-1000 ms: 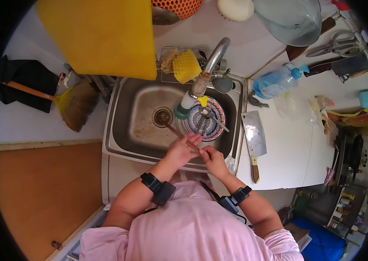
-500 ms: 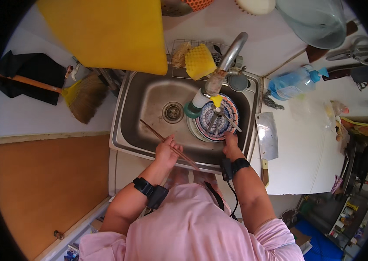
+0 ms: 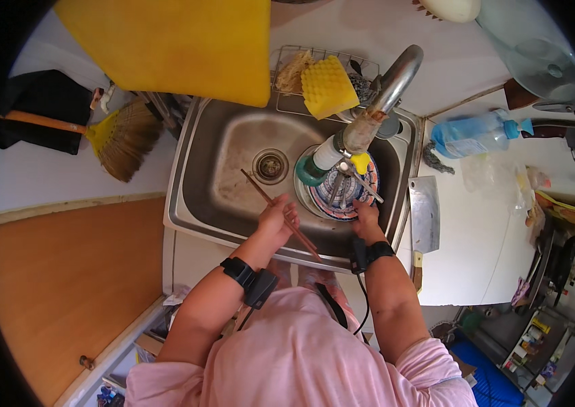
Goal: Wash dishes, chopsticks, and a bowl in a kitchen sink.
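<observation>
My left hand is closed round a pair of brown chopsticks, held slantwise over the front of the steel sink. My right hand pinches the near rim of a patterned plate at the sink's right side; some of its fingers are hidden. Under the patterned plate a paler dish rim shows. Several pieces of metal cutlery lie on the plate, beneath the tap with its white and green spout.
A yellow sponge sits in a wire rack behind the sink. On the right counter are a cleaver, a steel scourer and a blue bottle. A yellow board overhangs the back left, near a broom.
The view has shifted slightly. My left hand has moved right and closer to the plates, still holding the chopsticks. My right hand stays at the plate's near rim.
</observation>
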Tool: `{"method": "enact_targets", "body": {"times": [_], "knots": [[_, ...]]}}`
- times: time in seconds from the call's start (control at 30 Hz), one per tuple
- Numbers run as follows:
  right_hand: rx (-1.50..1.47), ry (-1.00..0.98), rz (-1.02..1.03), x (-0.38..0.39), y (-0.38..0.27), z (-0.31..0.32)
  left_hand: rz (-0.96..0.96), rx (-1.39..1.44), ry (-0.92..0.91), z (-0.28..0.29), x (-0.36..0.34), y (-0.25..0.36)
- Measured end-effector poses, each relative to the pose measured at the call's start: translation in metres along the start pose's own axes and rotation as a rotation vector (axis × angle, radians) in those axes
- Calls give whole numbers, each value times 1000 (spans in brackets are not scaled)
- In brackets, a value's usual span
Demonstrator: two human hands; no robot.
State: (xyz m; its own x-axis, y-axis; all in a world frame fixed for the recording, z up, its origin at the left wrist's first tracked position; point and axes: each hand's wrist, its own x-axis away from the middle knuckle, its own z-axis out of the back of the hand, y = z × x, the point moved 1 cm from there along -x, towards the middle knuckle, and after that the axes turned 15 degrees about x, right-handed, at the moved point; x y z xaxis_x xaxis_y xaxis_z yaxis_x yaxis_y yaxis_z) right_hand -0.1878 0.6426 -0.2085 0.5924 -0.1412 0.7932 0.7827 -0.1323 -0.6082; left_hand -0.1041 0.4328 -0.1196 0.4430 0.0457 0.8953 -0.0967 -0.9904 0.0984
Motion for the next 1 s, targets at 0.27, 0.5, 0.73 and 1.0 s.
{"method": "enact_targets", "body": {"times": [0.27, 0.5, 0.73, 1.0], "knots": [[143, -48, 71, 8, -14, 5, -83, -51, 74, -10, -26, -3], [163, -191, 95, 8, -22, -7, -75, -15, 97, 2, -23, 1], [288, -287, 125, 6, -5, -37, -181, 90, 198, 17, 9, 10], [327, -400, 144, 15, 19, -86, -315, 139, 213, 31, 38, 37]]}}
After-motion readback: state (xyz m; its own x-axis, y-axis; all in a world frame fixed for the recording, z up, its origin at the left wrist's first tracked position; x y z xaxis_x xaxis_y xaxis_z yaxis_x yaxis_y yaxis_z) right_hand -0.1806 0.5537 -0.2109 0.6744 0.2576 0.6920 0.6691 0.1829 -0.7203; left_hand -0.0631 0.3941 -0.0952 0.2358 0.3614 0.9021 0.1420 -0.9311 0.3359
